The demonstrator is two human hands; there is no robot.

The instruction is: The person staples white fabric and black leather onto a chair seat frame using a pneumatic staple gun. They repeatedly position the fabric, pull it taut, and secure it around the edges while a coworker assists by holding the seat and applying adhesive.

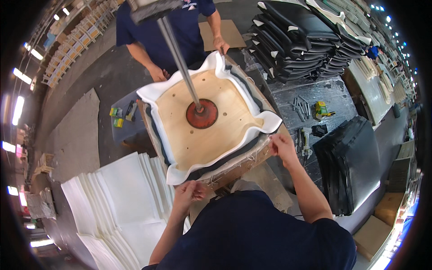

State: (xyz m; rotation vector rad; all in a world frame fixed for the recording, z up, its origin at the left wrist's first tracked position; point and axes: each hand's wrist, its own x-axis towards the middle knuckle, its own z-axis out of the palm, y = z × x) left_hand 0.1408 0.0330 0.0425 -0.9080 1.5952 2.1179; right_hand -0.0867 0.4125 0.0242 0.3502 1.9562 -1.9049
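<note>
A light plywood panel (180,139) with several small holes lies in front of me. White padding (155,92) wraps up around its edges, with a dark cover (234,157) showing outside it. A red round disc (194,120) on a metal rod (177,51) rests on the panel's middle. My left hand (190,194) is closed, its fingers curled just below the near left corner. Beside the near right corner my right hand (282,147) is closed too, fingertips close to the dark edge. Anything within either hand is hidden or too small to make out.
Opposite me, another person (164,40) has both hands at the far edge. White foam sheets (130,193) are stacked at lower left. On the right are black covered pads (297,40), black sheets (348,157) and a plastic-covered table (288,92) with tools and a small yellow-green box (321,108).
</note>
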